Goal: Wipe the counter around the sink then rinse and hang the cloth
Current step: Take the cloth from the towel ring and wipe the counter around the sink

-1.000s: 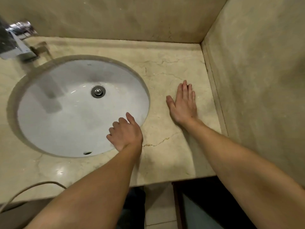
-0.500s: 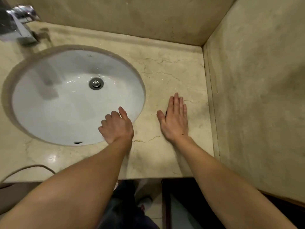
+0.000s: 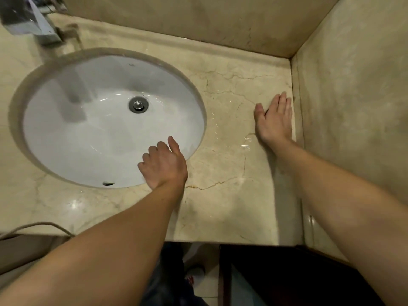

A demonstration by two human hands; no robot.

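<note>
Marble, beige and veined with brown cracks, makes up the one counter point(image 3: 229, 173) and the two walls point(image 3: 353, 85) that meet in the far right corner. The counter is glossy, with a few wet streaks shining between the basin and the right wall. One white oval sink point(image 3: 88, 133) is set under the counter; its surface is smooth and it has one round metal drain point(image 3: 138, 104) near the middle and one small overflow slot point(image 3: 108, 183) at the near edge. One chrome tap point(image 3: 28, 21) stands at the far left, blurred and cut off by the top edge of the view. One thin grey cable point(image 3: 39, 225) curves over the near left edge of the counter, and its ends cannot be seen.

Two bare forearms reach in from below. The left hand point(image 3: 164, 165) rests on the near right rim of the sink with its fingers curled loosely over the edge and nothing in its grasp. The right hand point(image 3: 274, 120) lies flat, palm down, fingers together and spread wide on the counter just beside the right wall. A thin dark sliver shows under it by the thumb, too small to identify. No cloth can be made out in this view, so its place cannot be told.
</note>
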